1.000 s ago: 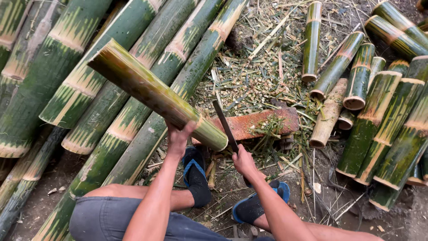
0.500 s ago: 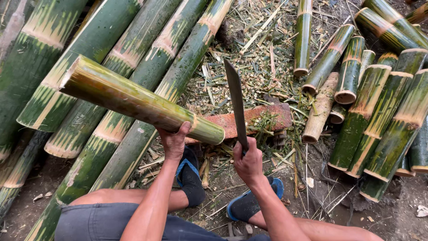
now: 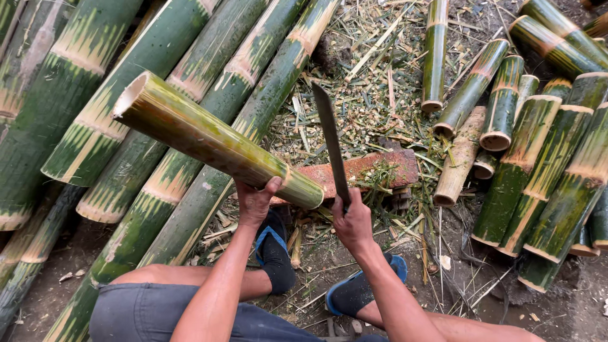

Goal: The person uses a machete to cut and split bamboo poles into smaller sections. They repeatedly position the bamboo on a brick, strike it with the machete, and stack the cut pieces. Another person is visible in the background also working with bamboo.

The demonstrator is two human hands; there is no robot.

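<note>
My left hand [image 3: 255,202] clamps the bamboo [image 3: 215,142], its lower end hiding the brick [image 3: 370,168]. My right hand [image 3: 352,221] grips the blade [image 3: 331,139], handle buried in my fist.

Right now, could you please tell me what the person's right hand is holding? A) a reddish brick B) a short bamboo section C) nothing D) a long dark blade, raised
D: the right hand grips a long dark blade pointing up and away, while the left hand steadies the bamboo section.
</note>
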